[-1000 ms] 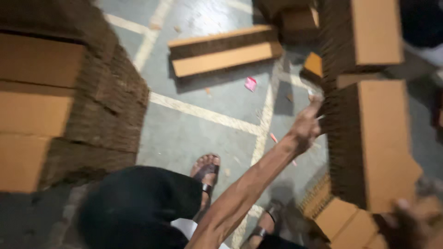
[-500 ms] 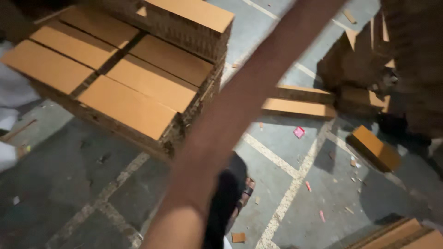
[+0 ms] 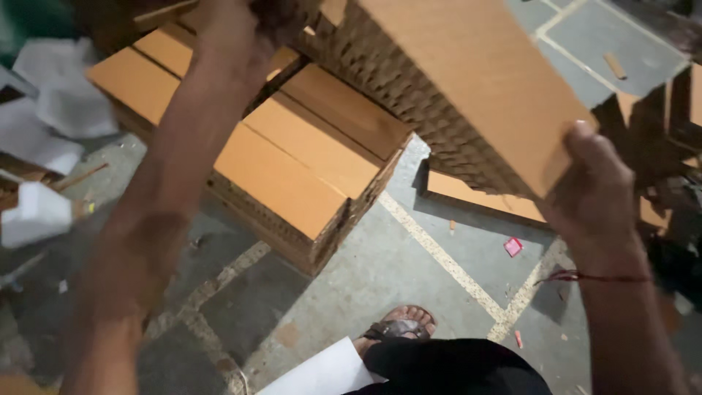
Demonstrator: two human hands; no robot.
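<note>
Cardboard bundle (image 3: 468, 80) is gripped by both hands: right hand (image 3: 596, 186) at its near corner, left hand (image 3: 230, 36) at its far end. Below lies a stack (image 3: 292, 168) on the floor (image 3: 409, 271).

Pink scrap (image 3: 513, 246) on grey floor (image 3: 380, 271), crumpled white paper (image 3: 44, 139), sandalled foot (image 3: 401, 327)
</note>
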